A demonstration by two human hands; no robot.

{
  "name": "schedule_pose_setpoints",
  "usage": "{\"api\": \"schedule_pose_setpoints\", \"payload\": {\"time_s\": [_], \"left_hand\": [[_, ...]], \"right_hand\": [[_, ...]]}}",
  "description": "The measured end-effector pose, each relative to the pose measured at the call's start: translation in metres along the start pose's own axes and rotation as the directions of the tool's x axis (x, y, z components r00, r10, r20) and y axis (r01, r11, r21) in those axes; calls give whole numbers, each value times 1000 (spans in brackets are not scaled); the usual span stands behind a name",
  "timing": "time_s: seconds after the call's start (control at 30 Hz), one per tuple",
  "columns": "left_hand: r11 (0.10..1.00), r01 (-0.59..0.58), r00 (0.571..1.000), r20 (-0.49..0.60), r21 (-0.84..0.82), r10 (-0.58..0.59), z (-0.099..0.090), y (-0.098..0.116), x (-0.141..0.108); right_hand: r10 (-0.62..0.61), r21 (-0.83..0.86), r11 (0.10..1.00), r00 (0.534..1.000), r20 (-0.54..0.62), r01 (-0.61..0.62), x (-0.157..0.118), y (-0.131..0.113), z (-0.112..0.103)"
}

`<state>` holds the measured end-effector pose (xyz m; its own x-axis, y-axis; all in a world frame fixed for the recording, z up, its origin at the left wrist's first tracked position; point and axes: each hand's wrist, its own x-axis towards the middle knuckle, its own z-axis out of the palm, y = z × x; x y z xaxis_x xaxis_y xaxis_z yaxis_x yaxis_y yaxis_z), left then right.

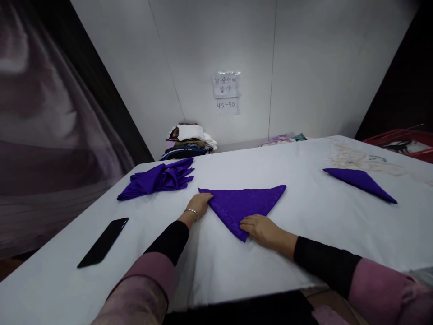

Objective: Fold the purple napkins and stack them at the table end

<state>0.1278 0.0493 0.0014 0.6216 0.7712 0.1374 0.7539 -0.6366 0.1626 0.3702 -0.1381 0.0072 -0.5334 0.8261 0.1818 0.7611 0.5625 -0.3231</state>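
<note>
Lying flat at the middle of the white table [304, 253], the purple cloth [245, 205] is forming a triangle, its long edge running across the far side and its tip pointing back toward the person. And both hands are working on it! The left hand [201, 204] is resting at the left corner, its fingertips lapping over the slanting edge; whether they are pinching the fabric or just pressing it, I cannot tell. A bracelet [193, 212] is circling that wrist. Over on the near side, the right hand [262, 229] is lying palm down beside the tip, fingers stretched out and close together, their ends covering the lower right edge and gripping nothing that shows.

Out to the left, a crumpled purple pile [149, 183] is sitting near the table's far edge, with a black phone [103, 243] lying closer in. Well apart on the right, a folded piece [360, 181] is standing slightly proud of the surface, slim and pointed at both ends. Behind, a fabric stack [189, 140] is leaning by the wall [304, 67], handwritten notes [226, 88] are hanging above, and a red basket [419, 155] is peeking in at far right.
</note>
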Motion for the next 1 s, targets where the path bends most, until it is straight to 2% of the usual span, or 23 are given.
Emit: {"api": "schedule_pose_setpoints", "payload": {"time_s": [0.13,0.27,0.33,0.47,0.53,0.6,0.63,0.67,0.7,0.73,0.77,0.83,0.87,0.9,0.97,1.0], "left_hand": [[996,28,999,-22,-87,-30,-4,1,-12],[978,44,997,-53,-205,-56,-10,7,-23],[960,60,995,-62,-273,-80,-13,12,-26],[907,109,987,-60,-407,-146,-36,23,-35],[833,142,984,-18,-534,-178,-59,25,-43],[604,229,969,122,-764,-212,-86,25,-49],[501,276,959,197,-820,-205,-99,25,-50],[426,314,948,252,-849,-196,-109,24,-49],[388,345,938,297,-855,-180,-116,23,-45],[384,369,929,332,-846,-161,-120,22,-39],[418,389,921,362,-821,-144,-118,20,-31],[600,415,899,410,-684,-154,-102,18,-10],[711,418,886,425,-565,-184,-90,17,2],[810,417,878,411,-411,-244,-75,16,12],[867,428,870,377,-255,-318,-48,13,29],[877,434,868,355,-206,-346,-37,11,35]], "right_hand": [[134,256,962,982,-133,-96,13,-2,-20],[242,524,844,954,-178,-117,28,-5,-53],[304,667,732,942,-143,-136,34,-7,-71],[373,914,393,926,-58,-101,36,-11,-113],[395,964,258,917,-49,-59,31,-10,-136],[422,982,184,905,-51,-30,25,-5,-155],[433,986,168,900,-54,-22,23,0,-161],[444,986,166,894,-59,-17,22,7,-164],[456,985,174,888,-62,-20,23,17,-162],[474,980,198,878,-62,-37,25,29,-157],[505,965,250,861,-57,-83,28,43,-149],[597,891,386,801,-42,-241,35,76,-123],[651,821,457,757,-47,-343,39,92,-108],[688,769,487,724,-48,-413,42,107,-93],[730,686,531,680,-73,-497,44,131,-68],[733,659,553,674,-93,-510,44,140,-59]]}}
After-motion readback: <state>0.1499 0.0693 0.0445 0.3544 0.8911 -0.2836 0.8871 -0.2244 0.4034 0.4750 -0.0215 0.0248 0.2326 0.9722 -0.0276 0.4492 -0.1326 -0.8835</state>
